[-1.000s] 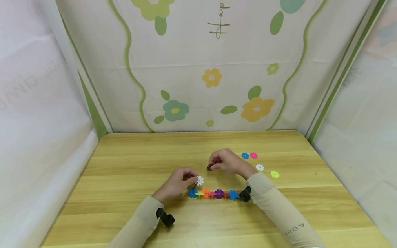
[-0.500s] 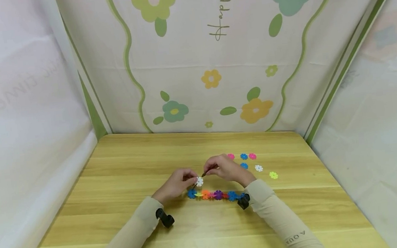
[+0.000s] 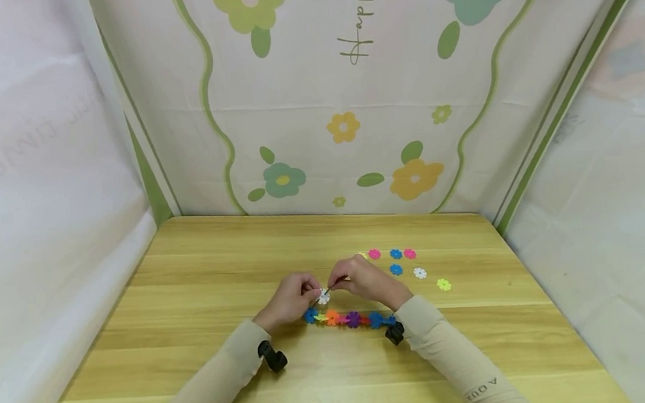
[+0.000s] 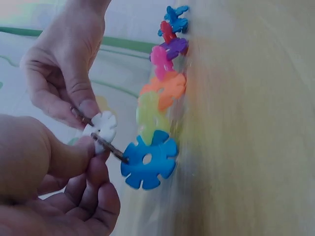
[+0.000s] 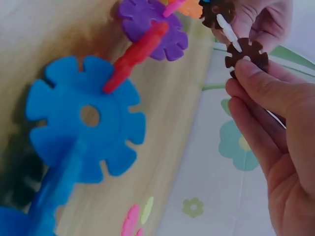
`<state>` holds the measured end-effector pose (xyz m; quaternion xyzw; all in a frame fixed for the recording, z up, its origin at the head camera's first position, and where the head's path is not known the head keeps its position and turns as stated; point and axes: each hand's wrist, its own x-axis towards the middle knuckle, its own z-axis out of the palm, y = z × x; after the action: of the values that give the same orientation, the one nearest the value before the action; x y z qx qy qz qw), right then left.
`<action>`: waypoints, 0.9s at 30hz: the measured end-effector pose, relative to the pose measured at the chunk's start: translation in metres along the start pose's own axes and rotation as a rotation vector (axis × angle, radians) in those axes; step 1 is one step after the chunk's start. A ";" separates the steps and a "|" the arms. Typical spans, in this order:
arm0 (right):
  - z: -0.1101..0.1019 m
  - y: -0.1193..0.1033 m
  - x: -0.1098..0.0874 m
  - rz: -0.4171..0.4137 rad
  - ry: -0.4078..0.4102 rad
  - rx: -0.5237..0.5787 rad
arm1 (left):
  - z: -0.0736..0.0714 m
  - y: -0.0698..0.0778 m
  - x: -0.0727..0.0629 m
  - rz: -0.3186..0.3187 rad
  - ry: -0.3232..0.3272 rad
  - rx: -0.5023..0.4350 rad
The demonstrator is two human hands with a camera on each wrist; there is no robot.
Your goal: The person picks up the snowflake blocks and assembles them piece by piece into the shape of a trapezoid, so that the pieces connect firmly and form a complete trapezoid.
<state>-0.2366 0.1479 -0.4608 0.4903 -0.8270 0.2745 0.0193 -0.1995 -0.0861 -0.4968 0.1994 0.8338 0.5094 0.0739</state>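
A chain of interlocked plastic flower discs lies on the table, with a blue flower disc (image 4: pixel 149 160) at its left end. Standing in that blue disc is a brown flower disc (image 4: pixel 110 147), joined in turn to a white flower disc (image 4: pixel 105 125). My left hand (image 3: pixel 290 301) pinches this end of the chain near the white disc. Between thumb and fingers, my right hand (image 3: pixel 367 282) holds a second brown flower disc (image 5: pixel 252 48), its edge against the white disc. How deep the slots mesh there cannot be told.
Right of the hands lie several loose flower discs, among them a pink disc (image 3: pixel 410 254), a blue disc (image 3: pixel 396 270), a white disc (image 3: pixel 419 273) and a yellow disc (image 3: pixel 444 285). A flowered cloth (image 3: pixel 296 101) hangs behind the wooden table (image 3: pixel 201 263).
My right hand has moved left and slightly down, bringing its brown flower disc against the white one. The left hand stays nearly in place, still gripping the chain's end.
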 end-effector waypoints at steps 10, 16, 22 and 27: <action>-0.006 0.004 0.000 0.130 -0.091 -0.040 | -0.004 0.002 0.002 -0.014 -0.040 -0.003; -0.036 0.022 -0.010 0.300 -0.079 -0.078 | -0.006 0.002 -0.002 -0.048 -0.052 -0.012; -0.059 0.051 -0.017 0.449 -0.087 -0.111 | -0.006 0.000 -0.001 -0.063 -0.064 -0.001; -0.055 0.069 -0.020 0.507 -0.104 -0.121 | -0.004 -0.001 0.002 -0.049 -0.089 -0.005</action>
<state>-0.2960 0.2149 -0.4500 0.2789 -0.9381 0.1954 -0.0633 -0.2030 -0.0888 -0.4958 0.2011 0.8332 0.5000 0.1239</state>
